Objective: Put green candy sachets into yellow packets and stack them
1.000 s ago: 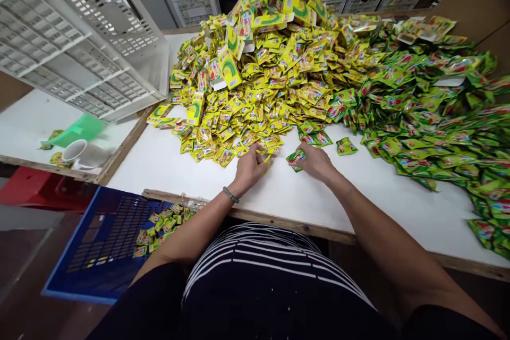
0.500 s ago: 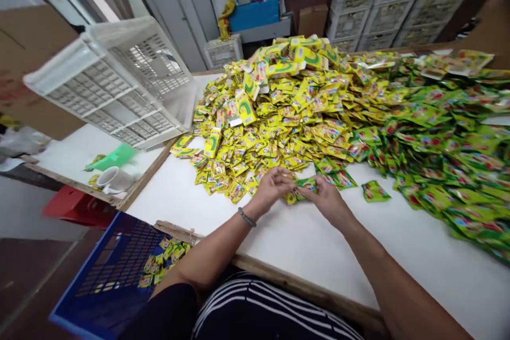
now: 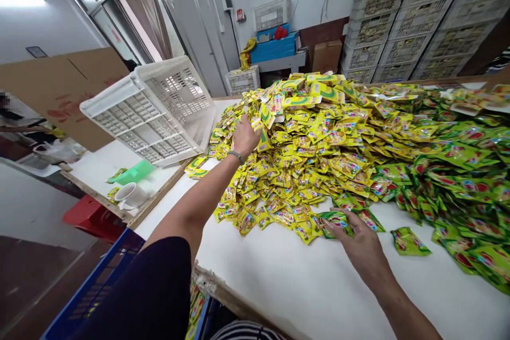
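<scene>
My left hand (image 3: 245, 137), with a beaded bracelet at its wrist, reaches into the left side of the heap of yellow packets (image 3: 287, 170). It is beside a small yellow carton (image 3: 263, 139); its fingertips are mostly hidden, so I cannot tell whether it grips anything. Near the heap's front edge my right hand (image 3: 360, 241) has thumb and fingers closed on a green packet (image 3: 333, 221), low over the white table. Another green packet (image 3: 409, 241) lies alone to the right of that hand.
Green packets (image 3: 458, 170) form a large heap on the right. A white plastic crate (image 3: 147, 111) stands tilted at the left, near a white mug (image 3: 130, 195) and a green sheet (image 3: 135, 172). Below the table edge is a blue crate (image 3: 99, 281). Stacked crates (image 3: 398, 16) line the back.
My left hand has left the green packet and stretched forward and left to the yellow heap. The right hand stays with the green packet. The camera view has tilted upward.
</scene>
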Demonstrator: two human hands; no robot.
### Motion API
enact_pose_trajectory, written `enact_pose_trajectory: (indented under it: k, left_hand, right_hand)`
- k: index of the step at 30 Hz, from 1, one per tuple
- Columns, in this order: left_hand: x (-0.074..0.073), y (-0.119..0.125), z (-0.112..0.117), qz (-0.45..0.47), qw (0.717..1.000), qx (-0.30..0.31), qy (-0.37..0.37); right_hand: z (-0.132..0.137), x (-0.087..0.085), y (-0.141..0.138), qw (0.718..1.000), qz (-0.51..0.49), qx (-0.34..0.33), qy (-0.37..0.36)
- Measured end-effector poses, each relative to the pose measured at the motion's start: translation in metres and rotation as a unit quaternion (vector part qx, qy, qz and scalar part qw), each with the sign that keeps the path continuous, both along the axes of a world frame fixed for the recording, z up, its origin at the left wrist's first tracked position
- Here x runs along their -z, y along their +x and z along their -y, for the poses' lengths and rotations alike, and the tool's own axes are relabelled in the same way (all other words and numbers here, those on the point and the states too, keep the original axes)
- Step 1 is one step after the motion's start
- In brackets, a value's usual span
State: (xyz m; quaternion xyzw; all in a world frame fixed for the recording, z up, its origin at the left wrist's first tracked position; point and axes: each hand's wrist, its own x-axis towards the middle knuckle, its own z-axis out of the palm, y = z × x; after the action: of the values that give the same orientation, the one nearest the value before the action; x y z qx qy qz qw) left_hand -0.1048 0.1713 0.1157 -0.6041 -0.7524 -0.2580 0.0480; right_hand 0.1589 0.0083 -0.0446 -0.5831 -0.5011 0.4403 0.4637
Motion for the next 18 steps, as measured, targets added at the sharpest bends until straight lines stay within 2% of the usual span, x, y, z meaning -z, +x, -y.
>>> enact_pose_trajectory:
  k: [2, 5, 7, 10, 13, 16, 18]
  left_hand:
    - [0.005, 0.000, -0.018, 0.041, 0.997, -0.049, -0.033]
    - [0.022, 0.004, -0.028, 0.081, 0.993, -0.049, -0.074]
    - [0.029, 0.003, -0.025, 0.102, 0.991, -0.050, -0.067]
    - [0.032, -0.003, -0.007, 0.151, 0.988, -0.045, -0.001]
    - [0.039, -0.003, 0.027, 0.251, 0.966, 0.051, 0.042]
    - [0.064, 0.015, 0.072, 0.369, 0.907, 0.199, -0.035]
    - [0.085, 0.032, 0.101, 0.403, 0.873, 0.254, -0.105]
  right_hand:
    - [0.001, 0.000, -0.004, 1.000, 0.015, 0.001, 0.004]
    - [0.005, -0.004, -0.010, 0.999, 0.031, -0.043, -0.008]
    - [0.008, -0.007, -0.013, 0.996, 0.043, -0.075, -0.017]
    - [0.009, -0.008, -0.013, 0.995, 0.048, -0.091, -0.019]
    - [0.005, -0.007, -0.007, 0.997, 0.027, -0.071, -0.021]
    - [-0.001, -0.008, 0.002, 1.000, -0.009, -0.027, -0.008]
    - [-0.005, -0.013, 0.007, 0.998, -0.050, 0.014, 0.026]
